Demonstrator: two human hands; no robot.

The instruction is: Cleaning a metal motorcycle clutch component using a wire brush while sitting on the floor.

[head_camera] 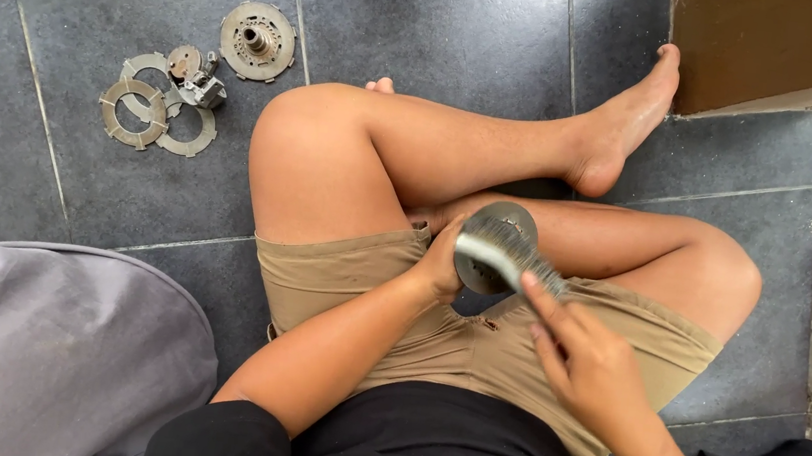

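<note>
Here, the right hand (585,358) curls closed round the handle of a wire brush (504,250), index finger stretched along it, bristles laid on a round metal disc (499,223). Just left of the disc, the left hand (443,259) grips its edge, fingers wrapped behind it. Well beyond the disc, up-left on the tiled floor (427,29), lie ring plates (142,110) and a hub (258,40).

A round, dull-grey metal disc (504,230) is being held on edge above the lap, face tilted upward. A wire brush (504,251) with grey bristles is lying across the disc's lower face, touching it.
</note>
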